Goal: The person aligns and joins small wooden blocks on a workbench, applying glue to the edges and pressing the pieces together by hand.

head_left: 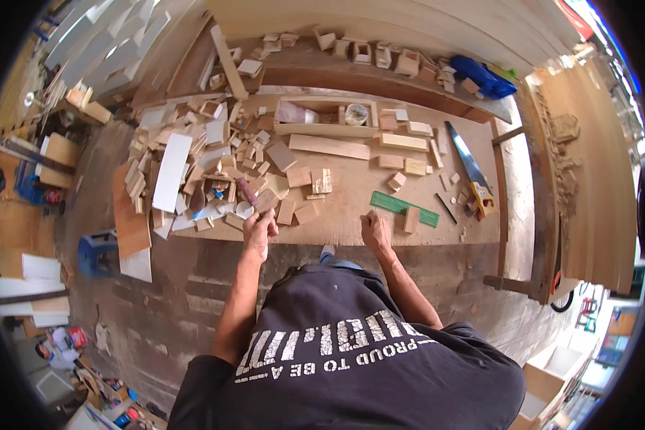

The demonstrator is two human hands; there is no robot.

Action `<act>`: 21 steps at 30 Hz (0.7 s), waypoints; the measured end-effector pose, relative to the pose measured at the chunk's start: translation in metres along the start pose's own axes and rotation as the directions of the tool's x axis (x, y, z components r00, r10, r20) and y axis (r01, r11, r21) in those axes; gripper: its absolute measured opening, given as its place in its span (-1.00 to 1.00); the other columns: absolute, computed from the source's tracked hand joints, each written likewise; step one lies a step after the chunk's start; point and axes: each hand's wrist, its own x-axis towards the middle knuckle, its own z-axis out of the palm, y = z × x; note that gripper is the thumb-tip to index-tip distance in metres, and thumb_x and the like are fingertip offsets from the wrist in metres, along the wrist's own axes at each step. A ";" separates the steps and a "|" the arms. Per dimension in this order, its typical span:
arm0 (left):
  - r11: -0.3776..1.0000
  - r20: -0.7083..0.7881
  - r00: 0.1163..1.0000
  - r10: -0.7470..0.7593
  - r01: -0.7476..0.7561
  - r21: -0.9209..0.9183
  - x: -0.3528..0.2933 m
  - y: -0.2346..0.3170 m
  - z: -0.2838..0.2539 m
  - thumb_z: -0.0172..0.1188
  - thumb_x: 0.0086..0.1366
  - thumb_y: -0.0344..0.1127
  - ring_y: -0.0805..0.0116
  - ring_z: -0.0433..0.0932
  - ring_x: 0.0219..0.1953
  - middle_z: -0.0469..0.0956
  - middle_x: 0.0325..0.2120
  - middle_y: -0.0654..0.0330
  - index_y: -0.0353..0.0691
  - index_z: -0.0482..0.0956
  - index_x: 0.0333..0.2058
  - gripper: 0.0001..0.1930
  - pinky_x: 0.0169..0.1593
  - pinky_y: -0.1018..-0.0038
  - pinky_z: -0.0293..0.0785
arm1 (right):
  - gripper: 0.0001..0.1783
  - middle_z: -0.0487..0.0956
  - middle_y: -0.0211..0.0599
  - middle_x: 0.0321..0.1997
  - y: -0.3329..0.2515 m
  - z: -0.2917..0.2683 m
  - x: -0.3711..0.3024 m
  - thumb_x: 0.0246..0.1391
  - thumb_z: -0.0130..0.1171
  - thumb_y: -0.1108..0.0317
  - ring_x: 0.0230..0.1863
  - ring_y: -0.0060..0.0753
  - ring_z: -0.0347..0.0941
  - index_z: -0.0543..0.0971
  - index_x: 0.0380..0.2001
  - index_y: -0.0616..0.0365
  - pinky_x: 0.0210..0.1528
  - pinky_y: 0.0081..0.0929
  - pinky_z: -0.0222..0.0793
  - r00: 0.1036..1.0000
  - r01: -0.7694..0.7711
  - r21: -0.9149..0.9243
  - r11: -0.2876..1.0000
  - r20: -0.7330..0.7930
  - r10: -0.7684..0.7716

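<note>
At the bench's near edge, my left hand (261, 229) is closed, its fingertips on the lower edge of a small brown wooden piece (266, 201). A reddish-brown handle-shaped thing (247, 190) lies just beyond, among the offcuts. To the right, my right hand (376, 231) is curled with knuckles up; whatever its fingers may hold is hidden. Past that hand lies a green ruler (387, 203), slanting down to the right. A small wooden block (411, 220) rests across the ruler's right part. Two light wood blocks (294, 212) sit between my hands, farther in.
Wood offcuts (215, 154) cover the workbench (466, 231) on the left. A wooden tray (326, 130) with a round container stands at the back. A handsaw (469, 161) and a dark pencil-like stick (446, 208) lie at right. A blue stool (97, 252) stands left.
</note>
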 end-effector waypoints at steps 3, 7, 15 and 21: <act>0.987 -0.131 0.987 0.089 -0.070 0.143 0.014 -0.003 -0.010 0.26 0.30 -0.26 0.57 0.44 -0.59 0.48 -0.56 0.37 -0.18 0.53 -0.33 -0.85 -0.46 0.60 0.38 | -0.75 0.57 0.09 -0.49 0.001 0.023 0.020 0.16 0.10 0.25 -0.41 0.14 0.55 0.54 -0.42 0.24 -0.34 -0.06 0.41 0.997 0.068 0.148 0.987 0.012 -0.070; 0.970 -0.242 0.966 0.093 -0.033 0.242 0.023 -0.003 -0.021 0.23 0.31 -0.26 0.57 0.51 -0.54 0.58 -0.46 0.31 -0.23 0.58 -0.25 -0.84 -0.45 0.62 0.41 | -0.77 0.58 0.08 -0.48 -0.003 0.023 0.044 0.16 0.09 0.27 -0.39 0.13 0.56 0.53 -0.41 0.25 -0.32 -0.10 0.44 0.970 0.190 0.099 0.977 0.132 -0.202; 0.523 -0.090 0.847 0.524 -0.237 0.818 0.059 -0.009 -0.047 0.25 0.24 -0.34 0.29 0.62 -0.42 0.63 -0.48 0.12 -0.32 0.63 -0.35 -0.85 -0.30 0.34 0.49 | -0.75 0.56 0.08 -0.51 -0.038 0.020 0.084 0.14 0.14 0.25 -0.41 0.13 0.56 0.53 -0.48 0.23 -0.36 -0.07 0.44 0.953 0.233 0.009 0.972 0.200 -0.230; 0.439 -0.086 0.876 0.475 -0.151 0.886 0.092 0.027 -0.045 0.26 0.21 -0.32 0.07 0.63 -0.37 0.63 -0.48 0.03 -0.26 0.59 -0.44 -0.86 -0.27 0.22 0.48 | -0.87 0.60 0.03 -0.45 -0.027 0.059 0.091 0.08 0.15 0.35 -0.38 0.11 0.57 0.53 -0.38 0.19 -0.33 -0.10 0.46 0.960 0.253 0.186 0.949 0.075 -0.270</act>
